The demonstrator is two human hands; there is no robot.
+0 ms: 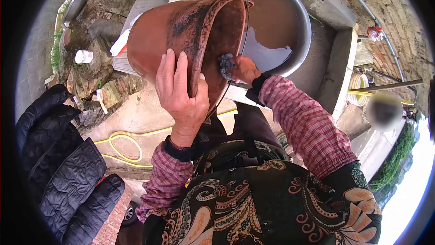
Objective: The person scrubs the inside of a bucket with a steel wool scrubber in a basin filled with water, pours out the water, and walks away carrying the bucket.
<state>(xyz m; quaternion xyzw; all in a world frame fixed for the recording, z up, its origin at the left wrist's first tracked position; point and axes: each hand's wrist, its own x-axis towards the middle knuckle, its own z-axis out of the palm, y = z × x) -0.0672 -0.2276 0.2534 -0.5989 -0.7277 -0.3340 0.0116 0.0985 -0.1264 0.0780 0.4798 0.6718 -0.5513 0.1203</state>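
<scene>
A reddish-brown bucket (158,36) with dark stains near its rim lies tilted on its side, its mouth facing right. My left hand (181,93) grips the rim from the near side, fingers on the outer wall and thumb at the edge. Pinched in my right hand (244,69) is a grey scouring pad (225,66), at the bucket's open mouth against the inner wall. The thin wire handle hangs across the opening. Behind the bucket stands a large metal basin (304,27) of brown, murky water.
Stone ledges surround the basin. At left are rocks with a white cup (84,56), a brush (101,101) and a red-and-white object (120,43). A yellow hose (131,138) loops on the ground. A black padded jacket (72,172) is at lower left.
</scene>
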